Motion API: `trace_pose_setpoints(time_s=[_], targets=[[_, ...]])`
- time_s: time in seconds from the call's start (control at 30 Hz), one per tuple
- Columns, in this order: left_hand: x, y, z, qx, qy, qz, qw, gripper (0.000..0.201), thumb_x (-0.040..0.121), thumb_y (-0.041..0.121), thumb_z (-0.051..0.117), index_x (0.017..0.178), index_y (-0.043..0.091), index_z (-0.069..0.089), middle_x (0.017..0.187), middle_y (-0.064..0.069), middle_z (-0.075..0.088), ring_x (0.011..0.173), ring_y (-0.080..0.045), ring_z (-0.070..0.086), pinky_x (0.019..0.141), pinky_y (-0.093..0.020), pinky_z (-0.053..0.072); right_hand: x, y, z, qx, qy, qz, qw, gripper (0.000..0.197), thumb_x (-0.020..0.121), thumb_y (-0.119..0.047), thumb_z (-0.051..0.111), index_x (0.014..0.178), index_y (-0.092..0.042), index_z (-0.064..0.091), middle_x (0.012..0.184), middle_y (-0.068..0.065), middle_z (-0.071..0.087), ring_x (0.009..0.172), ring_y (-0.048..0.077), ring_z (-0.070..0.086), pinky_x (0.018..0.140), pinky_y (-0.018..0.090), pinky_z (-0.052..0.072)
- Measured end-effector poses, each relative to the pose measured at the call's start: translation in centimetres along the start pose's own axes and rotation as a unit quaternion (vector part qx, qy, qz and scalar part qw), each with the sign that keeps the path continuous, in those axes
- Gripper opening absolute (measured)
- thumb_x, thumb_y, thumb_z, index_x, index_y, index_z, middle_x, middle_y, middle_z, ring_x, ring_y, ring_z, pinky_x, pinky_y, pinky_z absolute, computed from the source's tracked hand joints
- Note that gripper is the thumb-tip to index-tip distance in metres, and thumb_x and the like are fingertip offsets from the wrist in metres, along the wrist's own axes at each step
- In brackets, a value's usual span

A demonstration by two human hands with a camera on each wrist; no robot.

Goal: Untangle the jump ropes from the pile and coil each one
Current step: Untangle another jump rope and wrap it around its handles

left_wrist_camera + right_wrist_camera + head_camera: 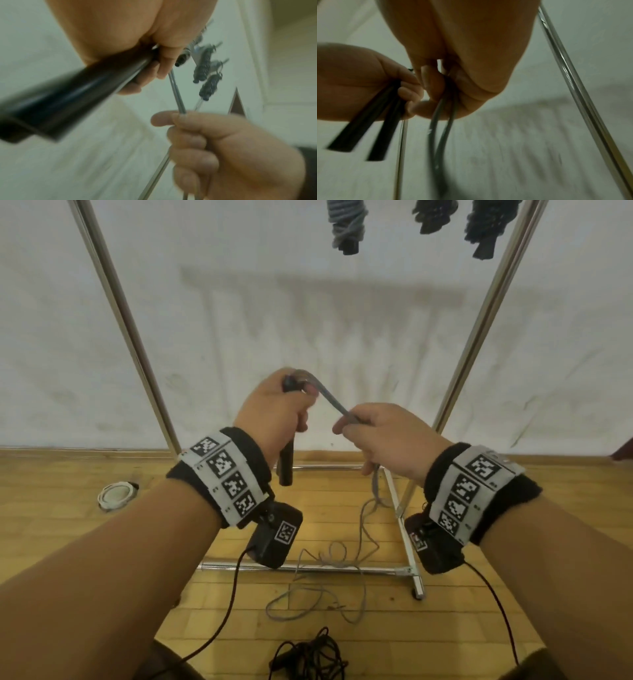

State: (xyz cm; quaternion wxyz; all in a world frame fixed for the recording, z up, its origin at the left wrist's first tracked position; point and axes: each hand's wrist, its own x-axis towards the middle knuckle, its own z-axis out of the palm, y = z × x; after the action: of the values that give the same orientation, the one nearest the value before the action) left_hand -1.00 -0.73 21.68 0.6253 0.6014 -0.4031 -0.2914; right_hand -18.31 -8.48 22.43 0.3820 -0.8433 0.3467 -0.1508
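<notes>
From the head view, our left hand (pixel 274 412) was clamped around the two black plastic handles (pixel 286 463) of the grey jump rope (pixel 337 407), while our right hand (pixel 383 436) pinched the doubled cord close by, the rest trailing in loose loops on the wooden floor (pixel 102 542) beside the chrome rack frame (pixel 407 542); a tangled black rope (pixel 308 655) lay nearer us. We judged that winding should start tight at the handles. In the left wrist view, our fingers (pixel 149 75) curled on the handles and the cord ran taut between both hands. In the right wrist view, two strands hung below our closed fingers (pixel 429 83); we should have fed them evenly, without twists.
</notes>
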Motion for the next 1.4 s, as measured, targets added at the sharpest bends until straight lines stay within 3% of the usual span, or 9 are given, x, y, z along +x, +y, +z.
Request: trace_pose_setpoints(time_s=[0.07,0.2,0.47,0.67,0.77,0.87,1.03,1.2,1.4], targets=[[0.4,0.4,-0.5,-0.151,0.036,0.009,0.988,0.026,0.095,-0.007,0.055,0.09,0.017,0.064,0.075,0.001,0.059,0.062,-0.017,0.053,0.066,-0.036,0.05,-0.1,0.5,1.3,0.09,-0.007,0.03,0.995,0.019,0.103,-0.035,0.054,0.111,-0.025,0.069,0.071,-0.013,0.062,0.048,0.015,0.057,0.057,0.035,0.055],[1.1,1.2,-0.5,-0.359,0.085,-0.006,0.929,0.032,0.096,-0.011,0.047,0.093,0.015,0.065,0.073,-0.004,0.059,0.058,-0.016,0.056,0.064,-0.034,0.056,0.5,0.1,4.4,0.315,-0.022,0.136,0.939,0.044,0.1,-0.057,0.052,0.122,-0.02,0.064,0.099,0.009,0.075,0.046,0.016,0.043,0.049,0.033,0.044],[1.0,0.3,0.3,-0.268,0.071,0.065,0.959,0.026,0.091,-0.012,0.06,0.086,0.013,0.056,0.081,-0.009,0.059,0.072,-0.027,0.061,0.085,-0.046,0.059,2.6,-0.6,5.7,0.481,0.042,0.159,0.861,0.04,0.106,-0.044,0.049,0.113,-0.005,0.06,0.06,0.002,0.053,0.042,0.013,0.034,0.041,0.024,0.022],[1.6,-1.3,-3.9,0.086,-0.048,0.048,0.994,0.022,0.071,0.031,0.089,0.071,0.027,0.067,0.102,0.004,0.08,0.099,-0.023,0.075,0.096,-0.056,0.059,3.5,2.3,2.7,0.22,0.08,0.105,0.967,0.043,0.105,-0.048,0.044,0.102,-0.01,0.062,0.061,0.001,0.052,0.042,0.015,0.038,0.043,0.027,0.03],[1.3,-1.5,-4.7,0.38,-0.162,0.013,0.911,0.049,0.06,0.064,0.088,0.095,0.046,0.058,0.09,0.023,0.075,0.077,-0.002,0.072,0.071,-0.034,0.057,3.3,3.4,2.0,0.005,0.052,0.064,0.997,0.044,0.106,-0.048,0.042,0.094,-0.013,0.067,0.069,0.002,0.06,0.053,0.016,0.052,0.051,0.032,0.04],[0.8,-2.7,-2.4,0.529,-0.263,0.008,0.807,0.058,0.069,0.067,0.085,0.104,0.05,0.043,0.082,0.012,0.07,0.068,-0.003,0.066,0.058,-0.023,0.047,2.7,2.9,2.9,-0.103,-0.009,0.03,0.994,0.043,0.106,-0.043,0.04,0.091,-0.015,0.068,0.08,0.006,0.067,0.07,0.023,0.062,0.065,0.04,0.05],[0.2,-4.2,-1.3,0.448,-0.307,-0.019,0.839,0.027,0.086,0.039,0.077,0.103,0.044,0.057,0.074,0.015,0.074,0.06,-0.005,0.071,0.057,-0.023,0.053,1.6,2.3,2.9,-0.1,-0.035,0.002,0.994,0.04,0.105,-0.039,0.045,0.095,-0.011,0.07,0.084,0.011,0.069,0.07,0.025,0.061,0.063,0.04,0.048],[-0.5,-5.0,-1.8,0.488,-0.344,-0.013,0.802,0.015,0.091,0.047,0.073,0.095,0.045,0.059,0.072,0.011,0.072,0.054,-0.003,0.068,0.049,-0.018,0.05,0.1,3.5,-0.8,-0.145,-0.083,-0.038,0.985,0.023,0.1,-0.047,0.056,0.101,-0.029,0.071,0.081,-0.004,0.069,0.071,0.004,0.064,0.06,0.018,0.05],[-2.1,-5.2,-0.7,0.48,-0.362,0.018,0.799,0.02,0.091,0.052,0.072,0.087,0.042,0.055,0.073,0.024,0.069,0.058,0.007,0.064,0.044,-0.008,0.041,0.1,5.6,-2.5,-0.102,-0.052,-0.075,0.991,0.021,0.103,-0.041,0.053,0.093,-0.038,0.071,0.077,-0.002,0.07,0.068,0.007,0.068,0.058,0.017,0.046]])
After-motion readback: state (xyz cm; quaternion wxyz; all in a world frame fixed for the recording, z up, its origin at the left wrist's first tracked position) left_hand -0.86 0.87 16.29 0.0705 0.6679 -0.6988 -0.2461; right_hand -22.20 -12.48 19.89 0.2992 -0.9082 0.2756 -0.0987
